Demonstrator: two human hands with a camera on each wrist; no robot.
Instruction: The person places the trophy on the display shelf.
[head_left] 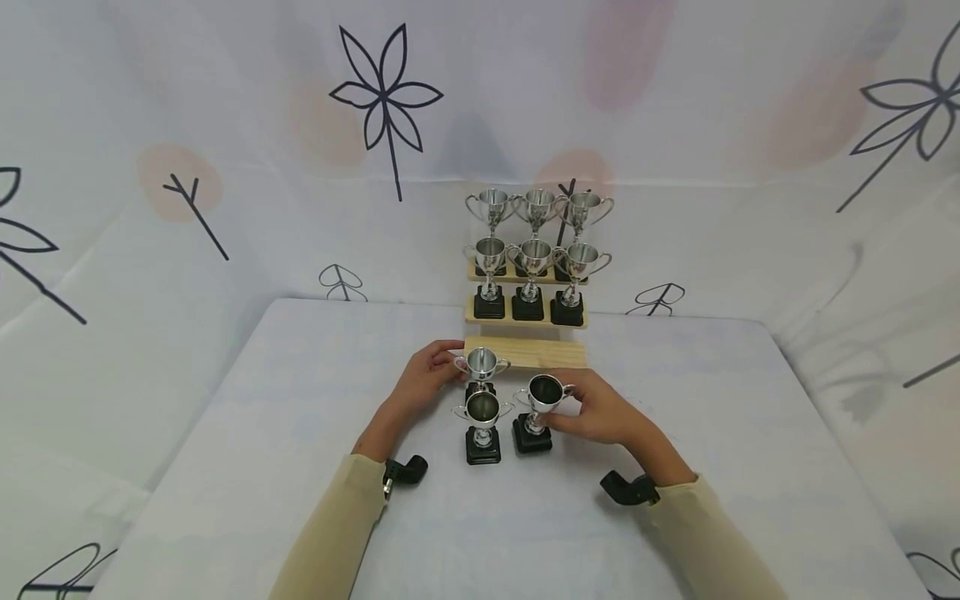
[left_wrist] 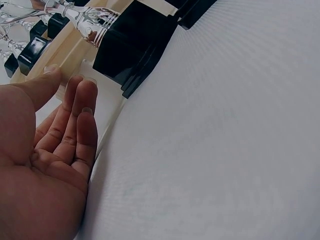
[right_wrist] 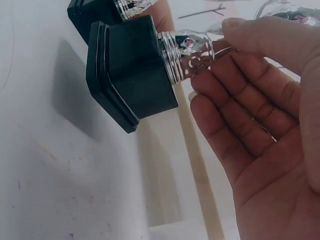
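My right hand (head_left: 600,408) pinches a small silver trophy (head_left: 536,417) with two handles and a black base, between thumb and fingers around its stem. In the right wrist view its black base (right_wrist: 132,70) looks raised off the table, with a shadow beside it. My left hand (head_left: 429,375) holds the left end of a stepped wooden stand (head_left: 525,352), thumb and fingertips at the edge of its lowest step. Two more trophies stand in front of this step, a rear one (head_left: 482,364) close to my left fingers and a nearer one (head_left: 483,427).
Two upper steps of the stand carry several matching trophies (head_left: 531,267) in rows. A white cloth covers the table (head_left: 480,533). Behind stands a pale fabric backdrop (head_left: 262,100) with flower drawings. Each wrist wears a black camera mount (head_left: 628,488).
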